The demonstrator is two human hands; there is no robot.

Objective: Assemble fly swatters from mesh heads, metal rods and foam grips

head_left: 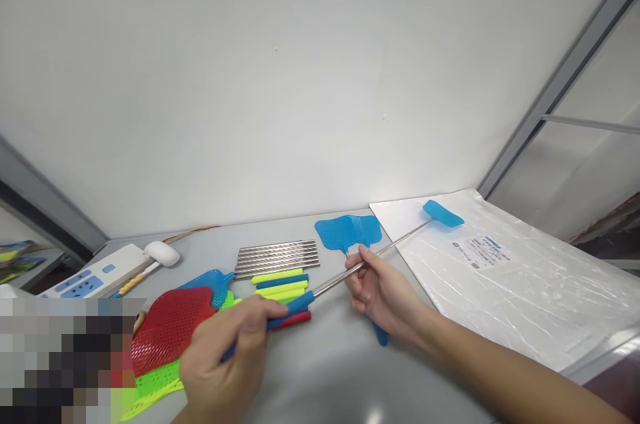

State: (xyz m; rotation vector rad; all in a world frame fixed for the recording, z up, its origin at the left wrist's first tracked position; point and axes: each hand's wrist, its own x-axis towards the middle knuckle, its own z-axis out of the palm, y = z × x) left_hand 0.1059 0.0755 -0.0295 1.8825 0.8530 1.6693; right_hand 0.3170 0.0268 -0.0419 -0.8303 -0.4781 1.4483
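My left hand is wrapped round the blue handle of a fly swatter. Its metal rod slants up to the right, ending in a blue head above the white plastic sheet. Partway along that rod, my right hand grips it between thumb and fingers. Behind my right hand lie more blue swatter heads, with a blue handle end showing below it. Near my left hand are yellow, blue and red handles, partly covered. Beyond them several metal rods lie side by side.
Loose swatter heads, a red one on top, are piled at left beside a pixelated patch. A power strip and a white rounded object lie behind. A plastic-wrapped package with a label covers the right side. A wall rises behind the table.
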